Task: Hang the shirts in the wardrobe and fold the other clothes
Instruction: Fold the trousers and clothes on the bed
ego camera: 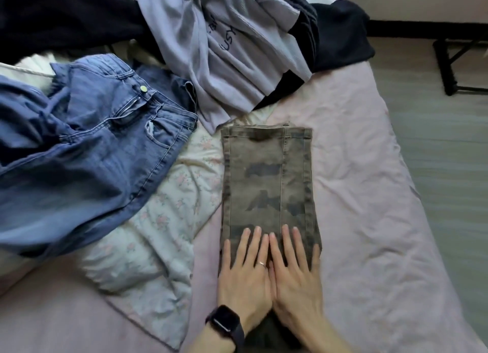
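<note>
Camouflage trousers [268, 178] lie folded lengthwise into a narrow strip on the pink bedsheet [364, 183], waistband away from me. My left hand [244, 270], with a watch and a ring, and my right hand [297, 270] press flat side by side on the near part of the strip, fingers straight. Blue jeans [87, 151] lie spread out to the left. A lilac top with dark lettering [221, 48] is heaped behind the trousers. Dark garments [340, 35] lie at the back.
A floral pillow [158, 236] lies between the jeans and the camouflage trousers. The bed's right edge runs diagonally, with grey floor [443, 151] beyond it. A black metal frame [449, 70] stands on the floor at the upper right.
</note>
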